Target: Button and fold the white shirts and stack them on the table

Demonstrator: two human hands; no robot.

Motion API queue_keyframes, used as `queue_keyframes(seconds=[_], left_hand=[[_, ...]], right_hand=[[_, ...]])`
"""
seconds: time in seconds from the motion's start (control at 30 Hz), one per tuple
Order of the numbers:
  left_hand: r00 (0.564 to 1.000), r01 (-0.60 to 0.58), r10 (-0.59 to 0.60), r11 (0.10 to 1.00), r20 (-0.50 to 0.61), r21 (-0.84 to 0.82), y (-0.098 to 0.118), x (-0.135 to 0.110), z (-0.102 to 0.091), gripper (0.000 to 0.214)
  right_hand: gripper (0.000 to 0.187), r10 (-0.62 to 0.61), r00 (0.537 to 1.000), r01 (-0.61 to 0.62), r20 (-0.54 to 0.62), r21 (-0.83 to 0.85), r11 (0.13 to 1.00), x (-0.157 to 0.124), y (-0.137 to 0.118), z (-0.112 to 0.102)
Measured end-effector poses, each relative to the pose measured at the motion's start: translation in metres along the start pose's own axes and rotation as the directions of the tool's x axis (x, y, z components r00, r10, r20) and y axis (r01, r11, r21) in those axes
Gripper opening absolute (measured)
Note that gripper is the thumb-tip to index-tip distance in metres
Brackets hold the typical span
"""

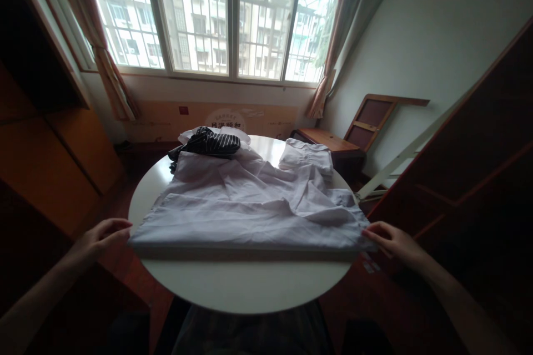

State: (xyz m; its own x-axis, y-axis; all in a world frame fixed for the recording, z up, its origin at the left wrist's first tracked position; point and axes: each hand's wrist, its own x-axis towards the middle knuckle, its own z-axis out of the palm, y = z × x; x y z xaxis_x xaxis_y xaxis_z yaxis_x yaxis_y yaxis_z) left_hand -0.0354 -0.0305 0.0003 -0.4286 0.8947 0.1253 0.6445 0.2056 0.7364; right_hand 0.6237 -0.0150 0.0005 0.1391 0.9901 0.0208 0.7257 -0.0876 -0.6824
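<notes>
A wide white garment (233, 222), which looks like a shirt, lies across the round white table (250, 288). Its front edge is folded into a straight line, and wrinkles run over the part behind. At the left front corner, my left hand (102, 236) has its thumb and fingertips pinched together at the cloth. My right hand (389, 238) pinches the right front corner, slightly beyond the table's rim. Both arms are stretched wide apart. A black striped cloth bundle (214, 142) rests behind the garment on the left, and folded white clothes (306, 156) lie behind it on the right.
Past the table stand a low wooden cabinet (328, 138) and a wood-framed panel (370, 116). A printed cardboard box (166, 119) sits below the barred window (200, 16). Orange-brown cupboards (54, 161) flank the left; a dark red wooden panel (470, 177) leans at right.
</notes>
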Motion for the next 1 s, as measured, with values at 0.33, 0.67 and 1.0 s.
queue_keyframes(seconds=[0.33, 0.67, 1.0], left_hand=[[0.968, -0.187, 0.189, 0.982, 0.163, -0.024, 0.034, 0.047, 0.058, 0.078], [0.965, -0.254, 0.253, 0.967, 0.072, 0.003, 0.019, 0.058, 0.064, 0.056], [0.709, -0.701, 0.684, 0.654, 0.173, 0.284, 0.120, 0.000, 0.114, 0.037]], right_hand=[[0.036, -0.515, 0.856, 0.498, -0.037, -0.206, 0.842, 0.040, -0.049, 0.056], [0.036, -0.324, 0.945, 0.322, 0.032, -0.246, 0.914, 0.049, -0.050, 0.053], [0.033, -0.664, 0.740, 0.608, -0.108, -0.314, 0.729, 0.031, -0.145, 0.112]])
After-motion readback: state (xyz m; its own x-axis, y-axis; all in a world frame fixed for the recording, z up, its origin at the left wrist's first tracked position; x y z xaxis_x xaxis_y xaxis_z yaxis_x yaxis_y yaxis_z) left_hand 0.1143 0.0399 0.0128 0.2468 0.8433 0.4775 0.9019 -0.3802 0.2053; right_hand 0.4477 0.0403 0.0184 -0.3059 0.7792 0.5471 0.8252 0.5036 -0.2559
